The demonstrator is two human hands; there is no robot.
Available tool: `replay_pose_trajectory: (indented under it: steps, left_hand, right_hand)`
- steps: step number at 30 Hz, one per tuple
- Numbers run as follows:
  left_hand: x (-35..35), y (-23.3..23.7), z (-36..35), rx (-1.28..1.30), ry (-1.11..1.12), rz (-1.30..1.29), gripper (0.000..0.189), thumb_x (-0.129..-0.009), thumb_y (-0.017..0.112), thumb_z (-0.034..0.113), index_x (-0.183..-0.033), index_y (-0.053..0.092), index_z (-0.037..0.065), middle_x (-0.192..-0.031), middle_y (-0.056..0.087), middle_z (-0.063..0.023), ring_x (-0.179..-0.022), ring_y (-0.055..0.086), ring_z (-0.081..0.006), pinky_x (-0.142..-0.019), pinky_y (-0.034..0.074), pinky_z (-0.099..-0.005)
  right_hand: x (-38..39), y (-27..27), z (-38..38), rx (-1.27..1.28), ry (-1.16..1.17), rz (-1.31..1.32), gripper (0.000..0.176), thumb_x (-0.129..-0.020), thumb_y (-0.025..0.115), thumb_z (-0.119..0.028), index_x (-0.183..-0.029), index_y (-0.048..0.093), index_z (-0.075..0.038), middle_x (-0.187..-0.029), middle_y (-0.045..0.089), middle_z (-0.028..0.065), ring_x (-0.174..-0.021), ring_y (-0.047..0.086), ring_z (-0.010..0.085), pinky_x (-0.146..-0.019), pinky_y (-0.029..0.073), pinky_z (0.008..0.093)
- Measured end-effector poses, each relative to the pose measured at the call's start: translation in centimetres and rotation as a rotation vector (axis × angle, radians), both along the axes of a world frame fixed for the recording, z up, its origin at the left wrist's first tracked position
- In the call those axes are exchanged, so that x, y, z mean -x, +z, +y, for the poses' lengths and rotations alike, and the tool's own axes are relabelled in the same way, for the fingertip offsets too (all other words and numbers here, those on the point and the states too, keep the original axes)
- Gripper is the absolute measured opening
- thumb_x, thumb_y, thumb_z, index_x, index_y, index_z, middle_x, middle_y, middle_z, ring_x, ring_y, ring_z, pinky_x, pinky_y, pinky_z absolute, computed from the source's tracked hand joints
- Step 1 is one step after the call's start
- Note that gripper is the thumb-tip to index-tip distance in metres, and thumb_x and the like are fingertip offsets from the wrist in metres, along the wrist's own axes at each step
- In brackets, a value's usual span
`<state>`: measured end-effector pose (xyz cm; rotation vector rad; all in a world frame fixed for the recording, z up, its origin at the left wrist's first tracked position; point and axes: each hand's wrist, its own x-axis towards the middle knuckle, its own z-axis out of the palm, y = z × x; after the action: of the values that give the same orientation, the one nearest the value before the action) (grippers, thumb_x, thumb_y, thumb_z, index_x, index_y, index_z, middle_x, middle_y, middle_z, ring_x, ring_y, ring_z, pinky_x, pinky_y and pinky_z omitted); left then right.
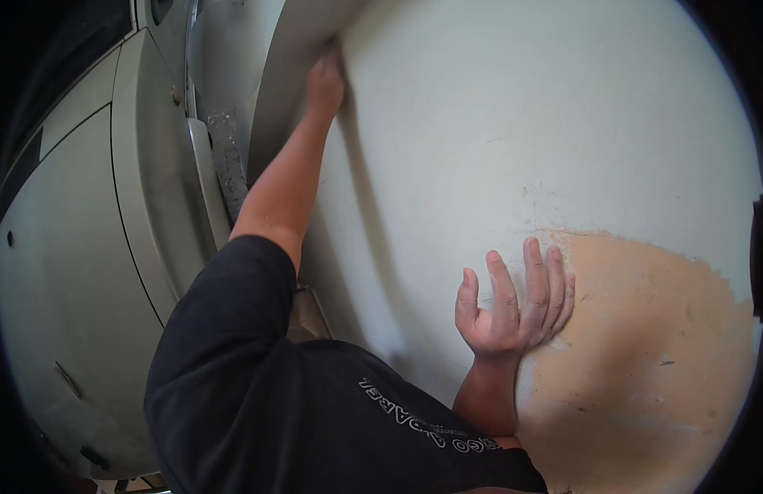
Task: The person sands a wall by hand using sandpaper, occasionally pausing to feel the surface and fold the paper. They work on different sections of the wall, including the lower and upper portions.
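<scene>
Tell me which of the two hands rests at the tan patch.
The right hand, fingers flat on the pale panel at the edge of the tan patch; the left hand reaches up to the panel's far edge.

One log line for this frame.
left hand: gripping panel edge | right hand: open, flat on panel at tan patch border

Bearing surface: large off-white car body panel (497,123), scuffed | marking: tan patch (645,346) at its lower right | on it: right hand (513,309) laid flat, fingers spread at the patch's edge | left hand (325,82) curled over the panel's upper edge
</scene>
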<state>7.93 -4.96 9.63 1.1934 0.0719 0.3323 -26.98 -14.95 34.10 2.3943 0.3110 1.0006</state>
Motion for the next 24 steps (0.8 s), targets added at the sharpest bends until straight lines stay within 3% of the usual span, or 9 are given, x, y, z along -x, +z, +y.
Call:
replay_pose_trajectory:
  steps: [3, 5, 6, 9, 12, 14, 18, 21, 24]
  left_hand:
    - [3.1, -5.7, -1.2, -0.418, -0.034, 0.348, 0.043, -0.101, 0.041, 0.031, -0.122, 0.059, -0.002, -0.108, 0.066, -0.0246, -0.098, 0.063, -0.0404, -0.087, 0.047, -0.0424]
    - [6.0, -2.4, -2.9, -0.339, 0.142, 0.099, 0.043, -0.101, 0.041, 0.031, -0.130, 0.054, 0.001, -0.117, 0.063, -0.0241, -0.102, 0.061, -0.0420, -0.090, 0.047, -0.0410]
    - [8.6, 3.8, -1.7, -0.222, -0.078, 0.070, 0.043, -0.100, 0.042, 0.031, -0.134, 0.050, 0.004, -0.127, 0.057, -0.0229, -0.112, 0.057, -0.0417, -0.097, 0.045, -0.0425]
    - [13.9, 10.1, -4.3, -0.596, 0.161, -0.691, 0.044, -0.088, 0.053, 0.012, -0.131, 0.052, -0.001, -0.133, 0.052, -0.0252, -0.125, 0.050, -0.0407, -0.103, 0.043, -0.0459]
    - [18.5, 11.2, -2.1, -0.514, -0.244, -1.292, 0.041, -0.082, 0.058, 0.005, -0.122, 0.060, -0.001, -0.125, 0.058, -0.0246, -0.124, 0.052, -0.0392, -0.109, 0.037, -0.0496]
    - [14.7, 6.3, -2.8, -0.571, -0.146, -1.282, 0.044, -0.086, 0.054, 0.007, -0.130, 0.055, 0.001, -0.132, 0.054, -0.0218, -0.126, 0.051, -0.0353, -0.107, 0.040, -0.0465]
    - [13.7, 5.1, -3.2, -0.357, -0.004, -0.293, 0.044, -0.094, 0.050, 0.010, -0.136, 0.047, -0.002, -0.141, 0.045, -0.0257, -0.135, 0.037, -0.0403, -0.110, 0.035, -0.0455]
    - [16.5, 9.9, -3.4, -0.469, -0.067, -0.739, 0.049, -0.092, 0.057, 0.012, -0.138, 0.046, -0.001, -0.141, 0.045, -0.0243, -0.136, 0.036, -0.0402, -0.112, 0.032, -0.0452]
    - [10.2, 13.8, -2.7, -0.454, 0.056, -0.707, 0.045, -0.095, 0.052, 0.017, -0.136, 0.047, 0.000, -0.141, 0.045, -0.0238, -0.133, 0.041, -0.0395, -0.109, 0.036, -0.0434]
  right_hand:
    - [0.3, 0.0, 0.0, -0.017, 0.001, 0.005, 0.018, -0.088, 0.063, -0.036, -0.098, 0.069, -0.022, -0.118, 0.066, 0.0055, -0.114, 0.059, 0.0310, -0.107, 0.034, 0.0454]
    - [-0.2, 0.0, 0.1, -0.022, 0.001, -0.004, 0.018, -0.088, 0.063, -0.036, -0.098, 0.069, -0.022, -0.118, 0.066, 0.0054, -0.114, 0.059, 0.0309, -0.107, 0.034, 0.0454]
    - [-0.2, 0.0, 0.1, -0.020, 0.004, -0.013, 0.017, -0.088, 0.063, -0.036, -0.098, 0.069, -0.022, -0.117, 0.066, 0.0054, -0.114, 0.059, 0.0309, -0.107, 0.035, 0.0455]
    - [0.1, 0.0, 0.1, -0.008, -0.010, 0.001, 0.017, -0.088, 0.063, -0.036, -0.097, 0.069, -0.022, -0.117, 0.066, 0.0053, -0.114, 0.060, 0.0309, -0.106, 0.035, 0.0456]
    - [0.0, 0.0, 0.1, 0.003, 0.013, -0.020, 0.017, -0.088, 0.063, -0.036, -0.096, 0.069, -0.022, -0.117, 0.066, 0.0054, -0.114, 0.060, 0.0309, -0.106, 0.036, 0.0458]
    - [0.0, 0.0, 0.0, 0.001, 0.012, -0.022, 0.017, -0.088, 0.063, -0.036, -0.096, 0.069, -0.022, -0.117, 0.066, 0.0054, -0.114, 0.060, 0.0308, -0.106, 0.036, 0.0459]
    - [0.5, -0.1, 0.2, -0.009, -0.019, 0.011, 0.016, -0.088, 0.062, -0.035, -0.095, 0.070, -0.023, -0.117, 0.066, 0.0055, -0.115, 0.059, 0.0308, -0.107, 0.034, 0.0465]
    - [-0.1, -0.3, 0.1, -0.012, -0.002, 0.001, 0.015, -0.088, 0.063, -0.035, -0.095, 0.070, -0.023, -0.117, 0.066, 0.0053, -0.115, 0.059, 0.0307, -0.108, 0.033, 0.0466]
    - [0.2, -0.5, 0.1, -0.008, -0.017, 0.009, 0.015, -0.088, 0.063, -0.035, -0.095, 0.070, -0.023, -0.117, 0.066, 0.0051, -0.115, 0.059, 0.0306, -0.108, 0.033, 0.0467]
